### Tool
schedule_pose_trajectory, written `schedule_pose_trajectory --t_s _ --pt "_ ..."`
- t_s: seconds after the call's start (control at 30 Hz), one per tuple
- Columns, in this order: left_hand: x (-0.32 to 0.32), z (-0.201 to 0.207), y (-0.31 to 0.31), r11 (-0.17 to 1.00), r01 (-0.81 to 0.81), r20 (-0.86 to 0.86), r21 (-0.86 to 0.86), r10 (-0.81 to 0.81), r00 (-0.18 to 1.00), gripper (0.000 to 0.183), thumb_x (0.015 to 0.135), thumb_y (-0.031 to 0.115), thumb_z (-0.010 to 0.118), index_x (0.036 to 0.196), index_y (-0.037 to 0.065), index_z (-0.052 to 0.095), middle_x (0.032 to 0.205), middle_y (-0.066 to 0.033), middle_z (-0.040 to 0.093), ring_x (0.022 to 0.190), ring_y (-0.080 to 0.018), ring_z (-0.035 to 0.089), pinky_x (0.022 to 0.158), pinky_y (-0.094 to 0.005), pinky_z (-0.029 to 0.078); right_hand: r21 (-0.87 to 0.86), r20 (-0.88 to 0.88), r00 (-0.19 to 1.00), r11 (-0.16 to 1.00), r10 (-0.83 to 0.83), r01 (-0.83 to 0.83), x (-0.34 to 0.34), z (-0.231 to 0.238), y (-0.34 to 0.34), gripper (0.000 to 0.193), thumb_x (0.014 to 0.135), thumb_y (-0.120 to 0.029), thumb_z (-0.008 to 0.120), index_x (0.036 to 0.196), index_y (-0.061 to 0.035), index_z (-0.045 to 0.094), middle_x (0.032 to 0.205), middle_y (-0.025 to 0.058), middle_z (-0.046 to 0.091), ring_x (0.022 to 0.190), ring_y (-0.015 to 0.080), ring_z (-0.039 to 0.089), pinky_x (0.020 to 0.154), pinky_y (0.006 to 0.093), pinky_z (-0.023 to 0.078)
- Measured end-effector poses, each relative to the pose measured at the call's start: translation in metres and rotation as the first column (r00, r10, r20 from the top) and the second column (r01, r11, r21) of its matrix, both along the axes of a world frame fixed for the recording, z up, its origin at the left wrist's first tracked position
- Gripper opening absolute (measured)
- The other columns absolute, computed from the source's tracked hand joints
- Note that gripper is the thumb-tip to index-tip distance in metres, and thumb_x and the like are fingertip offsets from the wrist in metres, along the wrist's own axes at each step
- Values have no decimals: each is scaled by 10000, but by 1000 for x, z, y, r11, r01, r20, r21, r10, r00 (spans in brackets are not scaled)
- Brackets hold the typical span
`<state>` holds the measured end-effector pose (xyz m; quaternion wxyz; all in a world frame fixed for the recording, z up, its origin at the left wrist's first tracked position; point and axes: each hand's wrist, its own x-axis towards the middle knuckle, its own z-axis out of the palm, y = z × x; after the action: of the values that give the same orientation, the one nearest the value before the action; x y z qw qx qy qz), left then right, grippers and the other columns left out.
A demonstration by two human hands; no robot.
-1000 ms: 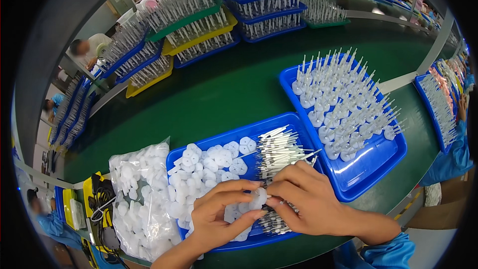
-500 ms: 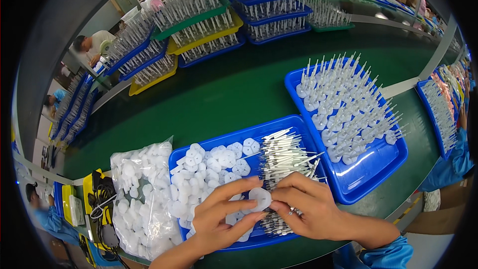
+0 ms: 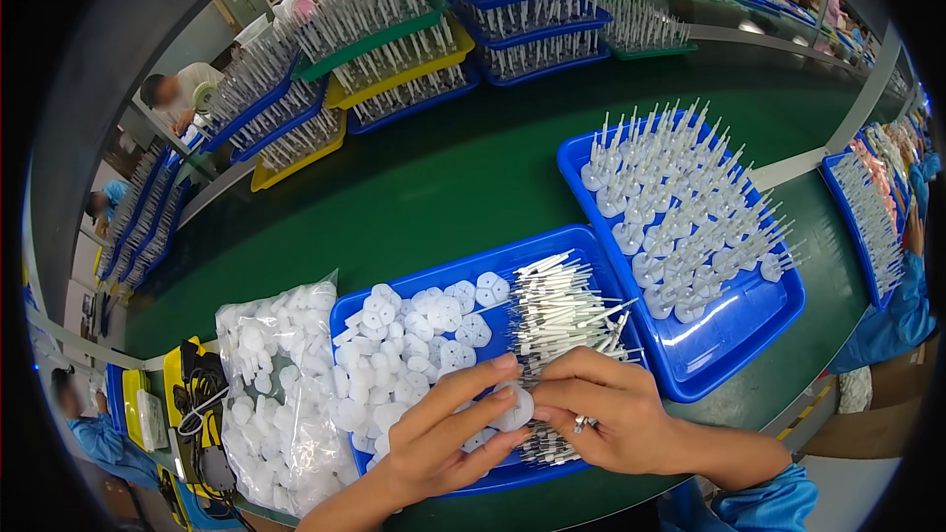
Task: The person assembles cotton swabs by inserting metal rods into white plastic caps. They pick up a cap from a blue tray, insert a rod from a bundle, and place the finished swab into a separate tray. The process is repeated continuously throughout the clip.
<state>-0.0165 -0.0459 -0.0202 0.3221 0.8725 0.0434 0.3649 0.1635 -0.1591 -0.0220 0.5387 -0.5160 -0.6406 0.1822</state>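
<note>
My left hand (image 3: pixel 448 433) is closed on a white plastic disc (image 3: pixel 514 408), pinched between thumb and fingers and tilted. My right hand (image 3: pixel 606 412) is pinched at the disc's right side; what lies between its fingertips is hidden. A shiny metal bit shows by its fingers, and I cannot tell if it is a ring or a part. Both hands are over a blue tray (image 3: pixel 434 271). Loose white discs (image 3: pixel 394 345) fill its left side, and a pile of thin white rods (image 3: pixel 562 310) its right side.
At right a second blue tray (image 3: pixel 709 360) holds discs with upright rods (image 3: pixel 680 207). To the left lie a clear bag of discs (image 3: pixel 276 394) and black cables (image 3: pixel 205 389). Stacked trays (image 3: pixel 394 49) of rods stand at the back of the green table (image 3: pixel 414 207). Other people sit around.
The disc has turned and shifted slightly down in my fingers. My left hand has moved a little lower, and the right fingers have closed in at the disc's side.
</note>
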Motion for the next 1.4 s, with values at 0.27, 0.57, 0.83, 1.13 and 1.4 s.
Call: schedule_pose_trajectory --t_s 0.27,0.57,0.83,1.13,1.4 --pt "-2 -2 -3 974 -87 36 -211 97 995 417 798 14 785 1178 -72 636 1251 -266 619 1040 -304 679 807 -359 583 -206 -142 989 976 35 -65 0 18 -2 182 889 6 647 1068 16 615 953 161 615 734 314 649 618 375 522" --pt "2 12 2 547 -182 -207 -817 16 978 271 1005 68 556 1238 -61 605 1338 -222 574 1017 -215 662 796 -323 574 -296 9 999 954 45 -40 12 25 -3 231 925 -29 610 1151 22 611 915 177 619 718 359 643 605 415 512" --pt "-1 0 2 338 43 14 -940 -90 996 182 989 41 569 1130 -69 604 1328 -292 543 1129 -276 621 935 -458 575 -249 -40 999 967 34 -43 12 18 -2 170 919 -12 611 1083 32 622 873 196 647 742 363 663 627 412 523" --pt "-3 -4 5 397 128 87 -909 -120 989 157 947 -20 610 1101 -55 606 1276 -261 590 1133 -267 619 954 -453 556 -300 -60 998 954 -23 4 14 20 -3 107 926 -85 631 986 2 645 763 185 670 625 327 667 537 395 506" --pt "-3 -5 0 654 8 -21 -756 -38 999 249 845 -86 709 1084 -46 649 1253 -224 621 1148 -264 626 989 -398 514 -368 -32 999 929 18 -28 15 19 -3 134 941 -142 639 972 -16 604 591 149 611 472 322 607 436 418 439"
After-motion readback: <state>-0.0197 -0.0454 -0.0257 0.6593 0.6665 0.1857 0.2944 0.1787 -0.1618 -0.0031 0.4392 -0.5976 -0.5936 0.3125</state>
